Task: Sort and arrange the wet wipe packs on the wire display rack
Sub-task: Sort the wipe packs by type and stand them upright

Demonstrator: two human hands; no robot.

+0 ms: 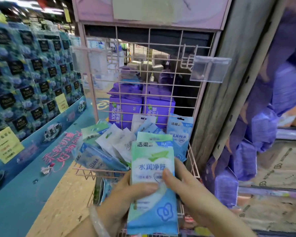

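I hold a stack of green-and-blue wet wipe packs (152, 168) upright in front of the pink wire display rack (149, 65). My left hand (121, 197) grips the stack from the left, thumb across its face. My right hand (183, 185) grips its right edge, thumb on the front. Behind the stack, the rack's wire basket (193, 161) holds several loose packs (109, 144) lying at mixed angles. One blue pack (179, 134) stands upright at the basket's right.
Purple wipe boxes (126, 106) are stacked behind the rack mesh. A clear price-tag holder (208, 69) sticks out on a hook at upper right. A blue tissue display (27, 79) stands at left, purple bagged goods (263, 134) at right. A lower basket (102, 190) holds more packs.
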